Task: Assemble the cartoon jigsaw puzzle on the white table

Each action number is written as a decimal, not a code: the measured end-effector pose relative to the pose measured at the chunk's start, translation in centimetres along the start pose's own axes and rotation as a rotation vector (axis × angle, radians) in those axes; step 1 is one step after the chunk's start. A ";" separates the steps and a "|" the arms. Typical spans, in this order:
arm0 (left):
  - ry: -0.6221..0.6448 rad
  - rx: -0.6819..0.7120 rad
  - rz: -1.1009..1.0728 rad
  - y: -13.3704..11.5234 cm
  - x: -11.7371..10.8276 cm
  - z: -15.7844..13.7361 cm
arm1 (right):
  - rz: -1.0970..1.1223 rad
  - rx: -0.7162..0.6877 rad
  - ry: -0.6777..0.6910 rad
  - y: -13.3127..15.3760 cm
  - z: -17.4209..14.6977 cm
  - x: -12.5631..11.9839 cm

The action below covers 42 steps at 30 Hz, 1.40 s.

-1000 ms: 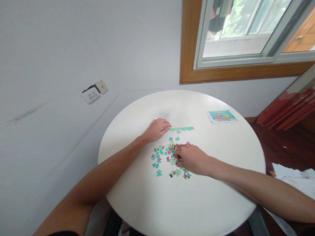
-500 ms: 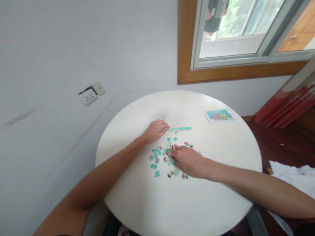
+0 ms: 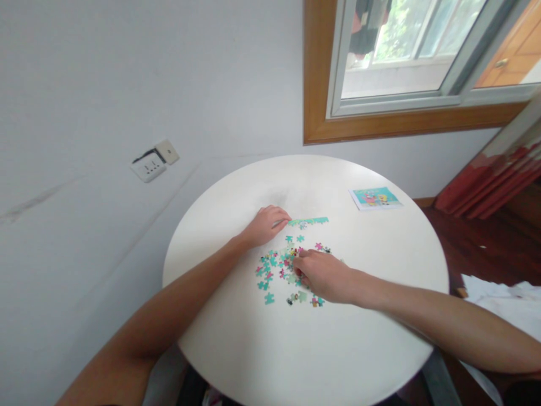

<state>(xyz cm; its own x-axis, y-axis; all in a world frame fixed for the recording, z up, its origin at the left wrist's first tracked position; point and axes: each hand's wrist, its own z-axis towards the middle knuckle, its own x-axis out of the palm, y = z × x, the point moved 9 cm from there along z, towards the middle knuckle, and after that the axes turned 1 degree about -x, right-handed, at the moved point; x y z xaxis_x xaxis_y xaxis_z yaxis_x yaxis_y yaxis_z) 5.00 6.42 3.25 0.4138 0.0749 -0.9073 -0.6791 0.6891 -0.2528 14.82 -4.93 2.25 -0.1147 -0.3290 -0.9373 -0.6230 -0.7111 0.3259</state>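
Note:
My left hand (image 3: 267,224) lies on the table with its fingertips closed at the left end of a narrow strip of joined jigsaw pieces (image 3: 310,220), teal and green. Below the strip, loose jigsaw pieces (image 3: 269,299) in teal, pink and pale green are scattered in a pile. Over the right side of this pile is my right hand (image 3: 319,273), fingers curled down among the pieces. What its fingertips hold, if anything, is hidden. Two teal pieces (image 3: 295,239) lie between the strip and the pile.
The round white table (image 3: 270,355) stands against a pale wall. A card with a colourful cartoon picture (image 3: 376,198) lies at its back right. A wall socket (image 3: 149,166) is at the left, a wood-framed window (image 3: 319,132) behind, and a red curtain (image 3: 486,192) at the right.
The view has shifted very slightly. My left hand stays at the strip's end, and my right hand stays in the pile with hardly any movement.

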 end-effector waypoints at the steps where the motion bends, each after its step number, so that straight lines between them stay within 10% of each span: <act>1: 0.001 0.002 -0.001 0.0 0.0 0.0 | 0.005 -0.007 0.001 0.0 0.0 0.0; 26: 0.007 0.013 -0.027 0.0 0.3 -0.1 | 0.132 -0.210 -0.012 0.6 0.2 -0.4; 42: 0.121 0.060 -0.041 -0.6 2.4 -0.2 | 0.425 0.174 -0.685 -10.6 0.3 -8.0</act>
<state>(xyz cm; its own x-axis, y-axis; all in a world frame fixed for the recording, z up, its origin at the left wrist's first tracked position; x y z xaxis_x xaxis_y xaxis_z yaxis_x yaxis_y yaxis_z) 6.25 6.00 1.16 0.3619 -0.0394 -0.9314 -0.6237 0.7323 -0.2733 22.15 5.41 6.29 -0.7790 -0.0568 -0.6244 -0.5245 -0.4867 0.6986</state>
